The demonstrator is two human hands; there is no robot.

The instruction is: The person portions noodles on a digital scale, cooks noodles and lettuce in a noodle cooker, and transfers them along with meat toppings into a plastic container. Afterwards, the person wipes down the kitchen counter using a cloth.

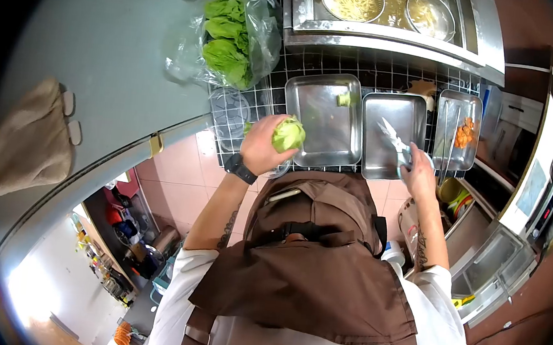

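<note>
My left hand [262,146], with a dark watch on the wrist, is closed around a pale green head of lettuce [290,134] at the left edge of a metal tray [319,137]. A small cut piece of lettuce [344,100] lies in that tray. In my right hand [419,177] are scissors [392,133], held by the handles. Their blades point up and left over a second metal tray [377,161]; the blades look parted. A clear plastic bag [262,36] with several green lettuces [226,37] stands beyond my left hand.
A third tray [450,102] at the right holds orange pieces [464,133] and what look like tongs [451,138]. Behind the trays, a metal cooker [386,47] has two baskets of noodles [352,2]. A tan cloth glove [36,138] lies on the grey counter [116,53].
</note>
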